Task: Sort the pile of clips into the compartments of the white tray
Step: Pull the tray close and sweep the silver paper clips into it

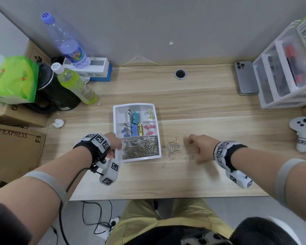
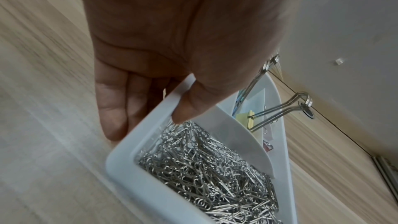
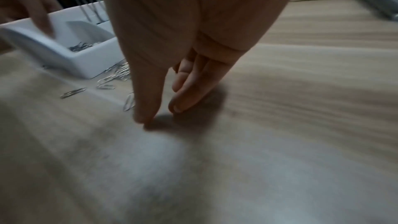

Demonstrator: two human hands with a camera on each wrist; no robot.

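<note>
Head view: left hand [image 1: 113, 147] pinches the white tray [image 1: 153, 110] rim; right hand [image 1: 200, 149], fingers loosely apart, should sweep stray paper clips [image 1: 172, 147] left, then lift them into the near compartment.

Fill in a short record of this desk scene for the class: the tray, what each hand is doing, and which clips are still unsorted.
Tray: white tray on the wooden desk; front compartment full of silver paper clips.
Other compartments: large binder clips, small pink clips, yellow ones, blue ones.
Left hand: grips the tray's left rim, thumb inside.
Right hand: fingertips down on the desk, holding nothing visible.
Unsorted: loose paper clips right of the tray.
</note>
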